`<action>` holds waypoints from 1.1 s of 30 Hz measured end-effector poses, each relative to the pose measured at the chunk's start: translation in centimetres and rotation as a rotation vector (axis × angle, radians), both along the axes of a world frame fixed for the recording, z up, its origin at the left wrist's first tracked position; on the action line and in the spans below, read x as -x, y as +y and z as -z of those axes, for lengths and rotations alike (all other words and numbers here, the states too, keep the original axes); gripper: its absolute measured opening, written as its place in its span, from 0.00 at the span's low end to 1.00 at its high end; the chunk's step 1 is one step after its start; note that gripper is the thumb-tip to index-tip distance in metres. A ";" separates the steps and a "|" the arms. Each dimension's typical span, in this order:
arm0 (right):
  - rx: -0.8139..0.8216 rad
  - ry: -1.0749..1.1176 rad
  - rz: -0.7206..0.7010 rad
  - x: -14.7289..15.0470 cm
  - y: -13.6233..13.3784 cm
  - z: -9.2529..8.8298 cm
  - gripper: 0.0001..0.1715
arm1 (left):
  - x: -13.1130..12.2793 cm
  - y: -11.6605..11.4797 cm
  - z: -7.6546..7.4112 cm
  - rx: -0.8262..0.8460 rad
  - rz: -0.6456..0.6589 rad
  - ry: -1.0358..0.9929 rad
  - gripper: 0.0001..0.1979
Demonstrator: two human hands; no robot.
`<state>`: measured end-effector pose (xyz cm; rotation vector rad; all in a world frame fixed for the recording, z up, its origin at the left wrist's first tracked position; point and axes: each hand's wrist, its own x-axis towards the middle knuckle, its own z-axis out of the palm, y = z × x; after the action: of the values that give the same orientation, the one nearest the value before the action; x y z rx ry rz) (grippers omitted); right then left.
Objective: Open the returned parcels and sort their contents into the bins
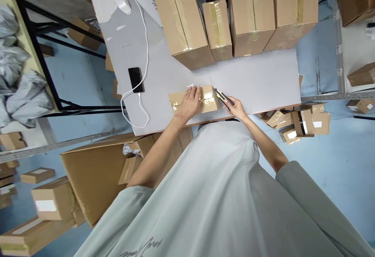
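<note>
A small taped cardboard box (pixel 209 100) lies near the front edge of the grey table (pixel 258 81). My left hand (pixel 191 101) rests flat on top of it, fingers stretched out, pressing it down. My right hand (pixel 236 108) is closed round a yellow and black utility knife (pixel 222 97), whose tip touches the box's right end. A bit of white label shows at the box's far edge by my left fingertips.
Several large taped cartons (pixel 183 22) stand at the back of the table. A black phone (pixel 136 79) on a white cable lies at the left. Small boxes (pixel 301 122) litter the blue floor on the right; a big open carton (pixel 96 175) stands lower left.
</note>
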<state>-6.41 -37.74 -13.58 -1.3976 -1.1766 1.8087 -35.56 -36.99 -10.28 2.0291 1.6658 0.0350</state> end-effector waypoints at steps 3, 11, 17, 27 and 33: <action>0.011 -0.022 0.014 0.4 0.1 0.2 0.50 | 0.2 -0.2 1.2 0.004 0.001 -0.025 0.36; 0.013 0.006 0.019 0.3 -0.6 0.2 0.50 | 1.2 -0.4 2.0 -0.032 0.026 -0.073 0.39; 0.026 0.019 -0.018 -0.1 -0.7 0.2 0.52 | 1.1 -0.4 1.9 -0.045 0.017 -0.074 0.36; 0.035 -0.005 -0.048 -0.2 -0.3 -0.3 0.49 | 1.2 -0.5 2.0 -0.042 0.025 -0.068 0.37; 0.000 -0.029 -0.126 -0.5 1.4 -0.4 0.42 | 0.8 -0.9 1.7 -0.052 0.000 -0.091 0.37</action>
<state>-5.95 -36.37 -13.16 -1.3820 -1.3051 1.8795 -36.36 -37.85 -11.95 2.0342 1.6245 0.1707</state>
